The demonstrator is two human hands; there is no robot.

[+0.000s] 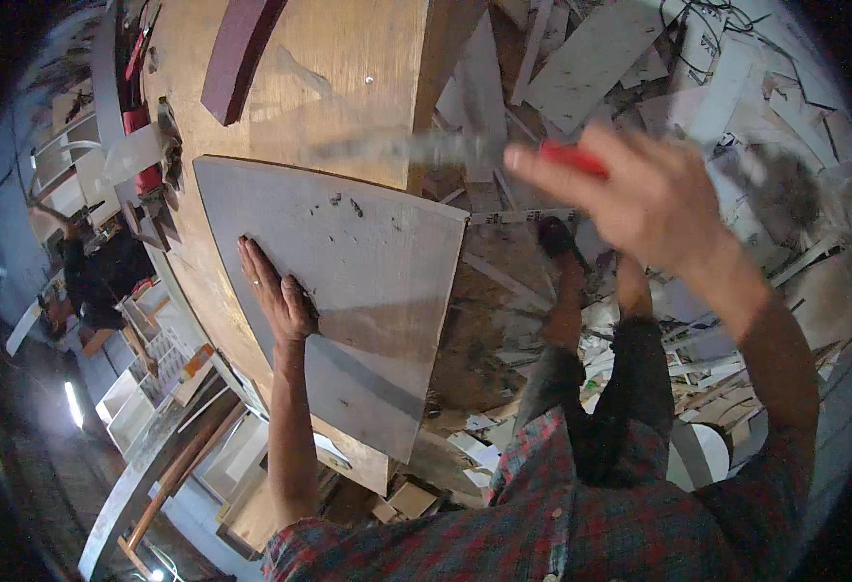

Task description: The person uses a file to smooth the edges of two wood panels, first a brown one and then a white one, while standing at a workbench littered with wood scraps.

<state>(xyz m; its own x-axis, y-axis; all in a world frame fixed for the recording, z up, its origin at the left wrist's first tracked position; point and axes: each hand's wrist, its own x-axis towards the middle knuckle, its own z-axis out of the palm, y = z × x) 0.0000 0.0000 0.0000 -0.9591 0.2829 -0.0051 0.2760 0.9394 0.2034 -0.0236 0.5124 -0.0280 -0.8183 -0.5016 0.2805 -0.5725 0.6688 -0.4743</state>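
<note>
A grey flat panel [377, 262] with one curved edge lies on the wooden workbench [348, 87], overhanging its right side. My left hand [280, 296] rests flat on the panel near its left edge, fingers stretched out. Dark crumbs [356, 207] are scattered on the panel's upper part. Above the bench's right edge, my right hand [644, 194] is closed around the red handle of a long, narrow tool [416, 147]. Its shaft points left, just beyond the panel's curved edge, and is smeared by motion, so its exact kind and any contact are unclear.
A maroon strip [240, 63] lies farther up the bench. Red-handled tools [143, 145] sit along its left edge. Board offcuts [595, 73] and scraps cover the floor to the right, around my feet. Another person [96, 276] is at the far left, near white cabinet-like frames.
</note>
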